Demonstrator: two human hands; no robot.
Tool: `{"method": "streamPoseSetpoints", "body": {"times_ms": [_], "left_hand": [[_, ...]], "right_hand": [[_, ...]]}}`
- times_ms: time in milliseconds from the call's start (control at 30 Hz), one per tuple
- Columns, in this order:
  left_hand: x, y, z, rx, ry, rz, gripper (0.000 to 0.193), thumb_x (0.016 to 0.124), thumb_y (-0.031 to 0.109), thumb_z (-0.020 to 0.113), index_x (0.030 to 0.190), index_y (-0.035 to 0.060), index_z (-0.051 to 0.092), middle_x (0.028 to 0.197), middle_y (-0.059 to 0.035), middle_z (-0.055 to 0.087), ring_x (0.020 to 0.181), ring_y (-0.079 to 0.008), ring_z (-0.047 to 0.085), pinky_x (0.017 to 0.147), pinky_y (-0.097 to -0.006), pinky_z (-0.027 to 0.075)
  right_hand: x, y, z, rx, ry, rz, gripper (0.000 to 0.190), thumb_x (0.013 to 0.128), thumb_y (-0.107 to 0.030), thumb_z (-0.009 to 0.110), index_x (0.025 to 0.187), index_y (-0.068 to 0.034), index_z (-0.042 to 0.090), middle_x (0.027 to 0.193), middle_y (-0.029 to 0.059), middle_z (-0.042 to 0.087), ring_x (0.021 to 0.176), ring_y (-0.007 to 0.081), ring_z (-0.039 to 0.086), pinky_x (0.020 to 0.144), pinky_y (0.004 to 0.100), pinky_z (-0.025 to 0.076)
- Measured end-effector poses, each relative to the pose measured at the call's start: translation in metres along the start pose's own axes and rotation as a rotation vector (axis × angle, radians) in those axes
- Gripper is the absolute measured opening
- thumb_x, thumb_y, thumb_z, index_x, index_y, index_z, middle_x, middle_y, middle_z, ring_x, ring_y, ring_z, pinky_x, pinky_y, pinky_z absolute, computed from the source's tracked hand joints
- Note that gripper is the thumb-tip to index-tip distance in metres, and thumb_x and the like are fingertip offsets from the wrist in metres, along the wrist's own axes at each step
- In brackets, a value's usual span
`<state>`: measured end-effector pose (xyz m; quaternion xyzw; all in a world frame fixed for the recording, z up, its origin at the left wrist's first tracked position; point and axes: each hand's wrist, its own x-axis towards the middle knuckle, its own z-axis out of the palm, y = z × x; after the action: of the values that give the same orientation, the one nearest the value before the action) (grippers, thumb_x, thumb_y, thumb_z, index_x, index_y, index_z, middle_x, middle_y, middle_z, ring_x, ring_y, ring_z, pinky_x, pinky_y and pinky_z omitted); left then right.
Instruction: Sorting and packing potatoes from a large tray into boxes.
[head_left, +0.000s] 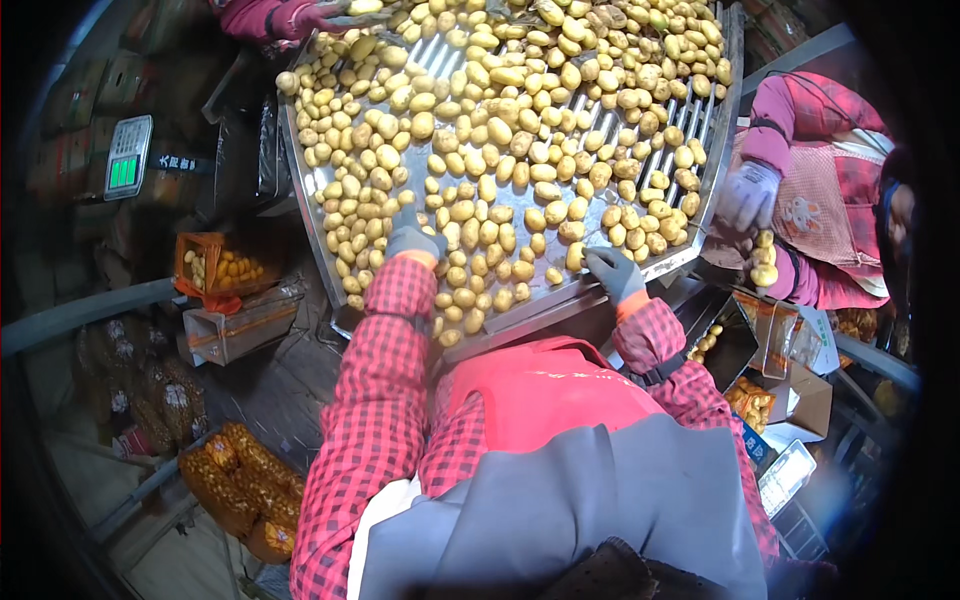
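Many potatoes (499, 131) lie spread over a metal sorting table (540, 304) with slatted parts. My left hand, in a grey glove (414, 238), reaches in among the potatoes at the left of the table; its fingertips meet small potatoes, and whether it grips one cannot be told. Near the front edge, my right hand, gloved too (615, 271), has its fingertips against a potato (575, 256); the thumb is partly hidden, so a grip is not certain. A few single potatoes rest on bare metal between the two hands.
A co-worker's gloved hand (750, 196) is at the right, near several held potatoes (763, 259). Another co-worker's sleeve (262, 19) reaches in at top left. Orange net bags (244, 480), a crate with an orange net (225, 266), scales (127, 159) and cardboard boxes (806, 405) stand around.
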<state>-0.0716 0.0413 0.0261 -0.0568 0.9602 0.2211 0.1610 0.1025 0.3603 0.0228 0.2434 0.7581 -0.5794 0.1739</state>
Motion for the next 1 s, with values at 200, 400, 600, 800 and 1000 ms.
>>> {"method": "streamPoseSetpoints", "body": {"times_ms": [200, 400, 600, 800, 1000], "left_hand": [[-0.071, 0.086, 0.037, -0.304, -0.222, 0.712, 0.074, 0.070, 0.033, 0.084, 0.132, 0.0010, 0.057, 0.122, -0.0203, 0.065, 0.117, -0.0330, 0.063, 0.099, -0.0409, 0.050], [-0.035, 0.112, 0.049, -0.473, -0.201, 0.433, 0.038, 0.090, 0.022, 0.065, 0.122, 0.0020, 0.064, 0.113, -0.0212, 0.069, 0.104, -0.0364, 0.067, 0.090, -0.0420, 0.053], [-0.029, 0.153, 0.105, 0.323, -0.386, 1.374, 0.013, 0.082, 0.018, 0.060, 0.091, 0.0143, 0.070, 0.098, -0.0071, 0.068, 0.102, -0.0280, 0.065, 0.089, -0.0421, 0.050], [-0.038, 0.116, 0.126, 0.226, -0.242, 1.599, 0.018, 0.080, 0.020, 0.062, 0.096, 0.0164, 0.069, 0.101, -0.0040, 0.067, 0.106, -0.0246, 0.062, 0.098, -0.0440, 0.045], [-0.038, 0.145, 0.056, -0.197, -0.540, 1.090, 0.029, 0.080, 0.028, 0.072, 0.105, 0.0128, 0.069, 0.091, -0.0140, 0.067, 0.087, -0.0375, 0.064, 0.080, -0.0480, 0.049]], "right_hand": [[0.002, -0.020, 0.044, 1.392, -0.334, 0.142, 0.055, 0.102, -0.038, 0.057, 0.144, -0.003, 0.049, 0.133, 0.0162, 0.061, 0.109, 0.0284, 0.066, 0.086, 0.0393, 0.056], [-0.045, 0.027, -0.014, 1.354, -0.008, 0.193, 0.047, 0.099, -0.029, 0.062, 0.136, -0.003, 0.053, 0.116, 0.0119, 0.063, 0.089, 0.0221, 0.063, 0.064, 0.0334, 0.053], [-0.076, 0.056, -0.012, 1.363, 0.115, 0.167, 0.050, 0.102, -0.040, 0.056, 0.132, -0.001, 0.055, 0.109, 0.0114, 0.066, 0.084, 0.0214, 0.065, 0.061, 0.0339, 0.054], [-0.067, 0.052, -0.014, 1.387, 0.122, 0.216, 0.053, 0.101, -0.041, 0.057, 0.134, 0.000, 0.053, 0.108, 0.0113, 0.066, 0.083, 0.0219, 0.066, 0.061, 0.0329, 0.055], [-0.050, 0.010, -0.006, 1.410, 0.070, 0.210, 0.060, 0.096, -0.038, 0.062, 0.143, -0.004, 0.047, 0.127, 0.0182, 0.062, 0.099, 0.0282, 0.068, 0.066, 0.0323, 0.059]]}}
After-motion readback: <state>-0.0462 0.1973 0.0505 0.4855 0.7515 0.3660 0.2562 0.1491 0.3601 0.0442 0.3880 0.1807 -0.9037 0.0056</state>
